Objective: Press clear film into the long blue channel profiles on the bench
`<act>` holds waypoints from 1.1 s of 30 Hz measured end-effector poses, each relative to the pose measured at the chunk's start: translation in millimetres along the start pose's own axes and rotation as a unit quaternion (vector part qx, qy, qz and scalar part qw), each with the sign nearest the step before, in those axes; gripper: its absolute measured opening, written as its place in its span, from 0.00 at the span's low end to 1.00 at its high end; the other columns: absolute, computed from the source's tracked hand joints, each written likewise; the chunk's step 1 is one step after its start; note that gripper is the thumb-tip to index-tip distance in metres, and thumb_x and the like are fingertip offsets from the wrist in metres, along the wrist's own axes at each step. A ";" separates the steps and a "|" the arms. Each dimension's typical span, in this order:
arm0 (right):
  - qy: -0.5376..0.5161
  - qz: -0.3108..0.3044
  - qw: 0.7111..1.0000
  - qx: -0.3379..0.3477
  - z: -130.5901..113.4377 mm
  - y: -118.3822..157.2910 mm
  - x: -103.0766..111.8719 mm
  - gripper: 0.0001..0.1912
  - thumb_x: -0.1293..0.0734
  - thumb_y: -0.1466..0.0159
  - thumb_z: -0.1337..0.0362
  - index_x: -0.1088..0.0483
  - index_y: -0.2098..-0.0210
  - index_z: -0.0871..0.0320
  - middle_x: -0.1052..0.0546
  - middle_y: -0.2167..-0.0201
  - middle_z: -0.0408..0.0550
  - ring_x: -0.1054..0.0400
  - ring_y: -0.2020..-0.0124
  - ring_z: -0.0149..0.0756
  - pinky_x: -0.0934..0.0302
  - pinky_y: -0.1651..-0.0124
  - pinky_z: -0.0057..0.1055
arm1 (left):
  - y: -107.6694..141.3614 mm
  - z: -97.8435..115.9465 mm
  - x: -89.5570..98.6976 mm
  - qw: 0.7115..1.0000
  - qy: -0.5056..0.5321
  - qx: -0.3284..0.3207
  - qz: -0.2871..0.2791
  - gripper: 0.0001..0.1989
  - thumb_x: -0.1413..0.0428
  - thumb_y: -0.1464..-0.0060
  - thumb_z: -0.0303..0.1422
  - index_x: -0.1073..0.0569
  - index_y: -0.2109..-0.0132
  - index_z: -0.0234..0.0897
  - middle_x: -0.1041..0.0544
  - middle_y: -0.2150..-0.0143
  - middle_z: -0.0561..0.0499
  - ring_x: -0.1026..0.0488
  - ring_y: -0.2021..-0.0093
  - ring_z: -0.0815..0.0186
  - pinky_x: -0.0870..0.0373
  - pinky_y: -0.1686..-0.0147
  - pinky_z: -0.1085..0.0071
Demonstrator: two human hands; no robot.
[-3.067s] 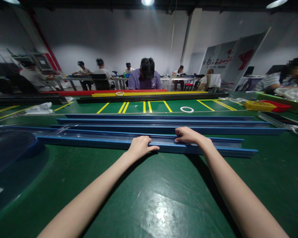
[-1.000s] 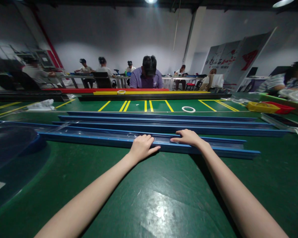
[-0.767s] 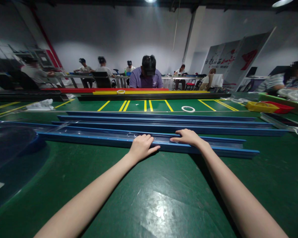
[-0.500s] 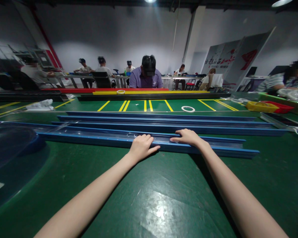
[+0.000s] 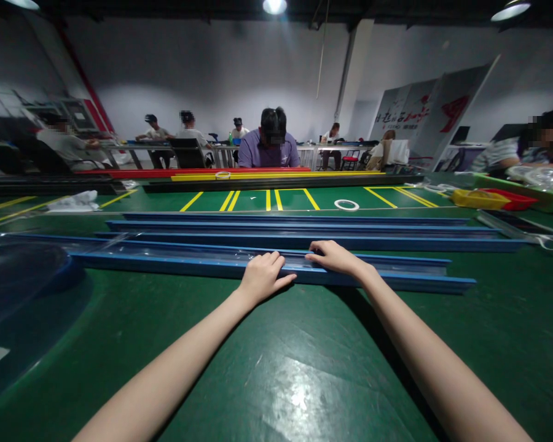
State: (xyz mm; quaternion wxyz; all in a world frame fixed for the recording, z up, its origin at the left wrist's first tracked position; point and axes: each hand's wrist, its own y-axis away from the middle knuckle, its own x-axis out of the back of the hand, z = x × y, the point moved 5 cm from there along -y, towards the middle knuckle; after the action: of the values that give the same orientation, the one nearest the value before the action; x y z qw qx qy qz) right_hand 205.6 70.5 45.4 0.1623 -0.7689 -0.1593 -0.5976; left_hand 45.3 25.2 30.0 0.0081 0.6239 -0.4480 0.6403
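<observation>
A long blue channel (image 5: pixel 410 280) lies across the green table, with clear film (image 5: pixel 203 252) along its inside. My left hand (image 5: pixel 263 276) rests over its near edge, fingertips inside the channel and thumb stretched to the right along the front wall. Just to the right, my right hand (image 5: pixel 334 256) reaches over the same channel, its fingers bent at the inside and the thumb below them. Whether its fingertips pinch the film is too small to tell. Behind lie more blue channels (image 5: pixel 396 243), parallel to the first.
Clear film on a big roll (image 5: pixel 23 276) is at the left. A white ring (image 5: pixel 346 205), black, yellow and red strips, a phone (image 5: pixel 516 224) and coloured trays (image 5: pixel 479 198) lie farther back. A person in purple (image 5: pixel 270 150) sits opposite; others sit around.
My right hand has moved left along the channel, closer to my left hand. My left hand stays in nearly the same place. The whole view has shifted slightly.
</observation>
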 end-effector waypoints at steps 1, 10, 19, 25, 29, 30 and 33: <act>-0.007 0.008 1.000 0.005 -4.6 -1.2 -0.3 0.12 0.41 0.41 0.58 0.33 0.65 0.59 0.26 0.65 0.49 0.33 0.65 0.34 0.45 0.66 0.24 | 0.0 0.3 0.5 1.000 0.001 -0.001 0.001 0.20 0.56 0.46 0.48 0.33 0.67 0.35 0.29 0.69 0.49 0.33 0.68 0.64 0.43 0.70 0.70; 0.111 0.012 0.994 -0.019 -13.7 -2.0 2.5 0.09 0.42 0.42 0.66 0.32 0.64 0.54 0.25 0.64 0.48 0.33 0.62 0.38 0.49 0.71 0.25 | 2.1 1.0 2.6 0.999 0.022 -0.018 0.016 0.18 0.57 0.44 0.45 0.33 0.66 0.35 0.29 0.69 0.48 0.33 0.69 0.65 0.44 0.69 0.70; 0.154 -0.005 0.988 -0.006 -11.4 0.3 6.4 0.09 0.42 0.43 0.66 0.32 0.65 0.55 0.25 0.65 0.49 0.32 0.64 0.38 0.51 0.74 0.25 | 2.7 2.2 7.6 0.999 0.013 -0.011 0.034 0.19 0.57 0.44 0.45 0.31 0.64 0.34 0.29 0.69 0.47 0.33 0.67 0.63 0.43 0.67 0.68; 0.177 -0.039 0.983 -0.016 2.3 5.7 12.9 0.10 0.41 0.46 0.69 0.32 0.65 0.56 0.25 0.66 0.49 0.32 0.64 0.38 0.52 0.74 0.25 | 3.3 -0.8 6.8 0.999 0.003 0.014 0.035 0.21 0.57 0.45 0.47 0.31 0.64 0.34 0.29 0.69 0.47 0.33 0.67 0.62 0.43 0.66 0.67; 0.177 -0.055 0.982 -0.037 15.8 10.0 16.8 0.11 0.41 0.48 0.70 0.31 0.66 0.55 0.25 0.67 0.48 0.32 0.66 0.38 0.54 0.76 0.25 | 3.5 -1.9 5.8 0.999 -0.002 0.015 0.031 0.21 0.57 0.45 0.47 0.31 0.63 0.34 0.28 0.68 0.47 0.33 0.66 0.62 0.44 0.65 0.67; 0.169 -0.062 0.983 -0.043 19.1 11.3 17.6 0.12 0.41 0.49 0.70 0.32 0.67 0.55 0.25 0.67 0.47 0.32 0.67 0.37 0.54 0.77 0.25 | 3.4 -1.8 5.6 0.999 -0.003 0.014 0.029 0.21 0.57 0.45 0.47 0.31 0.63 0.34 0.28 0.68 0.47 0.33 0.66 0.62 0.44 0.65 0.67; 0.146 -0.076 0.985 -0.051 27.0 15.1 20.4 0.13 0.41 0.51 0.72 0.32 0.69 0.54 0.25 0.68 0.44 0.32 0.68 0.36 0.55 0.78 0.25 | 3.0 -0.9 5.1 1.000 -0.004 0.009 0.025 0.21 0.58 0.45 0.48 0.31 0.64 0.34 0.28 0.68 0.47 0.33 0.66 0.62 0.44 0.66 0.67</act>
State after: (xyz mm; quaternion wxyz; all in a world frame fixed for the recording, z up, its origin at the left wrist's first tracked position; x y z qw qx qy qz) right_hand 240.5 69.9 58.0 0.0984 -0.6666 -0.1609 -0.7211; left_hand 41.8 21.1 32.6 -0.0147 0.6151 -0.4576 0.6419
